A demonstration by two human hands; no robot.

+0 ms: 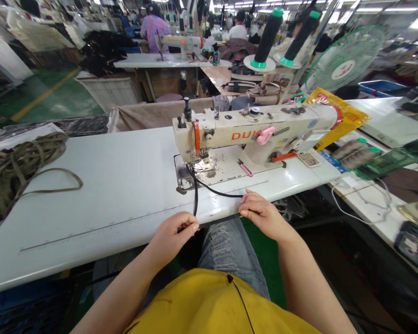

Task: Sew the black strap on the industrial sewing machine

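A cream sewing machine [251, 132] stands on the white table [118, 185]. A thin black strap [196, 195] runs from under its needle toward the table's near edge. My left hand [176, 232] is closed, pinching the strap's near end at the table edge. My right hand [261, 211] is closed too, pinching another stretch of the same strap that loops back from the needle plate. Pink snips [244, 167] lie on the machine bed.
A heap of olive webbing [17, 167] lies at the table's left end. Black thread cones [270, 35] and a green fan [344, 58] stand behind the machine. A yellow packet [348, 116] sits at its right end. Other people work at machines far behind.
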